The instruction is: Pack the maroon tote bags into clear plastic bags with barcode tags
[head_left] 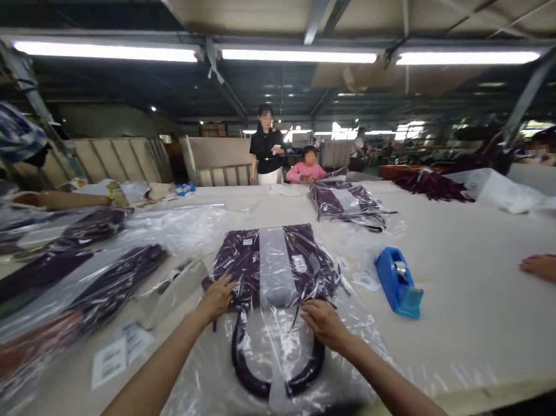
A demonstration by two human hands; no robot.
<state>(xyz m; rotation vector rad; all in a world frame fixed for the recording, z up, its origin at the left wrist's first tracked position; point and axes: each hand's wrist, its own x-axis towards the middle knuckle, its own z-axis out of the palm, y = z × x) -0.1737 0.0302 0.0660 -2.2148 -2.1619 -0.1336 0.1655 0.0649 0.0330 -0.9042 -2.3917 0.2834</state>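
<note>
A dark purple bag (274, 264) with a pale grey middle stripe lies on the white table (476, 296) in front of me, inside a clear plastic sleeve (278, 365). Its dark handles (250, 376) curve toward me under the plastic. My left hand (216, 298) rests on the bag's lower left corner, fingers spread flat. My right hand (325, 323) presses the plastic at the bag's lower right edge, fingers bent and close together; whether they pinch anything is unclear.
A blue tape dispenser (397, 282) stands right of the bag. Another wrapped purple bag (348, 204) lies farther back. Several wrapped dark items (89, 288) and a clear dispenser (170, 290) fill the left. Another person's hand (552, 271) rests at the right edge. Two people (267, 149) stand across the table.
</note>
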